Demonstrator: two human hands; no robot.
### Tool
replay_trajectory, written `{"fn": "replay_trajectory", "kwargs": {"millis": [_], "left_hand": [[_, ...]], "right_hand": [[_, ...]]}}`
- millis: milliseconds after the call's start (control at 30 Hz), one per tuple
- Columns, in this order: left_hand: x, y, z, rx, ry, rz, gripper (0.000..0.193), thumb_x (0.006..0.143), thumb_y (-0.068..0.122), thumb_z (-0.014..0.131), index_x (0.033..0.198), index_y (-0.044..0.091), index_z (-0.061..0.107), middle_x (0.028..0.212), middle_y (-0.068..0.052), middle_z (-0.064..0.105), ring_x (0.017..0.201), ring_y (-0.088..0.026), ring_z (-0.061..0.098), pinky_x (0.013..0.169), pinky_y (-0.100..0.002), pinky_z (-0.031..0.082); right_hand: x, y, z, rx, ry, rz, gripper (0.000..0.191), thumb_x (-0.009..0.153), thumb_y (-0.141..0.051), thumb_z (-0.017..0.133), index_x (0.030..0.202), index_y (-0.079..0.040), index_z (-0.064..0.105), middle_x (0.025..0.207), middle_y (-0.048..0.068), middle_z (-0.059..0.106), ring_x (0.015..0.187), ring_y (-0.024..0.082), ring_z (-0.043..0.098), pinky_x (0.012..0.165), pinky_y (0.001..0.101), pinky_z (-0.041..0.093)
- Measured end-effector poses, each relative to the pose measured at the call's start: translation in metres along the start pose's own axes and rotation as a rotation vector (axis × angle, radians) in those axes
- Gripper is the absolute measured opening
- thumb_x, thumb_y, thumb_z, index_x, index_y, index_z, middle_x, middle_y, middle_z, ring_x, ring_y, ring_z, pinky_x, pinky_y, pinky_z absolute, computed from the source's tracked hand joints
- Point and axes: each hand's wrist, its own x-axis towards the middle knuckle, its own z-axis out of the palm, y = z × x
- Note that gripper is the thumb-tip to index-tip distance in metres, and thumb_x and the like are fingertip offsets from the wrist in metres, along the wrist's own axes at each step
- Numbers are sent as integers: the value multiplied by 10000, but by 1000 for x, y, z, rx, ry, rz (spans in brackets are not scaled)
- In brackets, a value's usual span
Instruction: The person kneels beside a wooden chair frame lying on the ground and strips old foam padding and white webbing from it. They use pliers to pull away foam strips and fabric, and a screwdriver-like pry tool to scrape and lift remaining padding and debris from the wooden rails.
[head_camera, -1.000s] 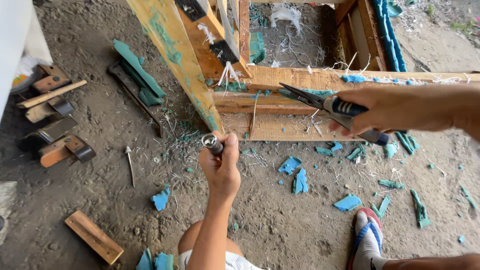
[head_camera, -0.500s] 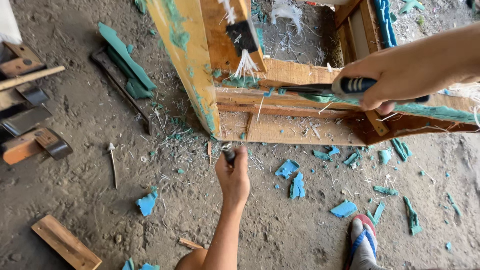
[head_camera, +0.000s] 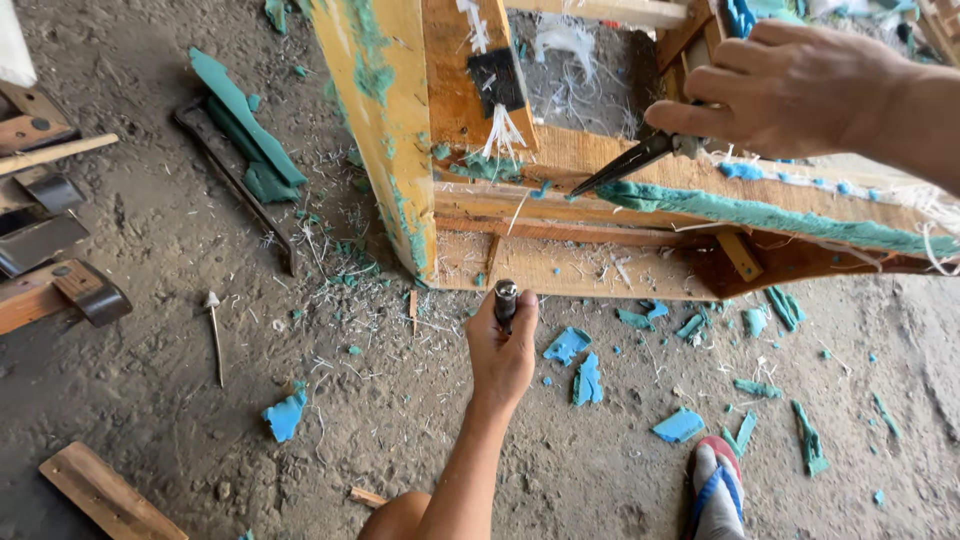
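Note:
My left hand (head_camera: 502, 352) is closed around a small tool with a dark metal-tipped handle (head_camera: 506, 300), held low in front of the bottom rail of a bare wooden furniture frame (head_camera: 560, 268). My right hand (head_camera: 790, 90) grips dark pointed pliers (head_camera: 630, 162); their tip touches the frame's upper rail where a strip of teal fabric (head_camera: 760, 212) still clings. A yellow, teal-stained wooden leg (head_camera: 385, 130) stands at the frame's left corner.
Teal fabric scraps (head_camera: 578, 362) litter the dirt floor. A pry bar (head_camera: 235, 185) and a teal strip (head_camera: 245, 125) lie at left, a nail-like tool (head_camera: 215, 335) nearby. Wood blocks (head_camera: 55, 290) and a plank (head_camera: 105, 495) sit at far left. My sandalled foot (head_camera: 718, 485) is at lower right.
My right hand has risen and brought the pliers' tip onto the upper rail. My left hand stays low with its tool, now nearer the bottom rail. The view has shifted closer.

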Motion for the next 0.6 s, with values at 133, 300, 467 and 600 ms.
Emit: {"fn": "replay_trajectory", "kwargs": {"millis": [133, 300, 467, 600], "left_hand": [[-2, -1, 3, -25, -1, -5, 301, 1036, 189, 630, 777, 76, 526, 641, 89, 428, 571, -15, 358, 487, -245, 264], [-4, 0, 1, 21, -32, 14, 307, 1038, 204, 625, 773, 89, 520, 636, 87, 429, 574, -24, 363, 486, -252, 267], [0, -6, -4, 18, -41, 7, 338, 1039, 244, 604, 739, 134, 495, 592, 86, 433, 499, -31, 363, 441, -253, 265], [1, -9, -6, 2, -45, 5, 334, 1040, 250, 599, 744, 136, 493, 591, 85, 436, 489, -32, 359, 432, -254, 264]], "right_hand": [[-4, -12, 7, 442, 229, 81, 780, 806, -277, 642, 1542, -263, 382, 1089, -7, 678, 977, 199, 700, 931, 377, 543], [-14, -5, -20, 1217, -748, 118, 293, 986, -412, 577, 1138, -165, 534, 831, 34, 564, 733, 222, 550, 730, 429, 573], [-4, 8, -66, 1223, -775, 140, 284, 1008, -413, 578, 1071, -136, 561, 738, 23, 594, 618, 187, 548, 631, 372, 544], [-9, 0, -79, 799, -672, 234, 448, 1069, -440, 455, 1416, -157, 447, 918, 17, 655, 792, 119, 698, 774, 296, 624]]}}
